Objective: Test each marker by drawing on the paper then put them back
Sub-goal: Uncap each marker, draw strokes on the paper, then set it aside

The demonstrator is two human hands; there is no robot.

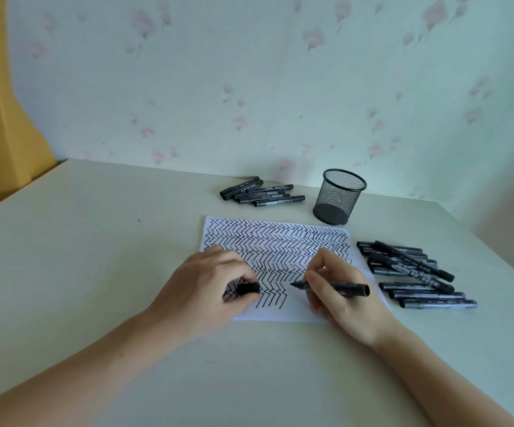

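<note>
A white sheet of paper [280, 238] lies on the table, covered almost to its near edge with rows of black zigzag strokes. My right hand [339, 291] grips an uncapped black marker [342, 287], its tip pointing left just above the paper beside the last strokes. My left hand [206, 288] rests on the paper's left part and pinches the marker's black cap [248, 288]. A pile of several black markers [413, 272] lies right of the paper. A smaller group of black markers [262, 192] lies behind it.
A black mesh pen cup [339, 195] stands behind the paper's far right corner and looks empty. The pale table [95, 257] meets a flowered wall at the back. A yellow curtain [0, 118] hangs at the far left.
</note>
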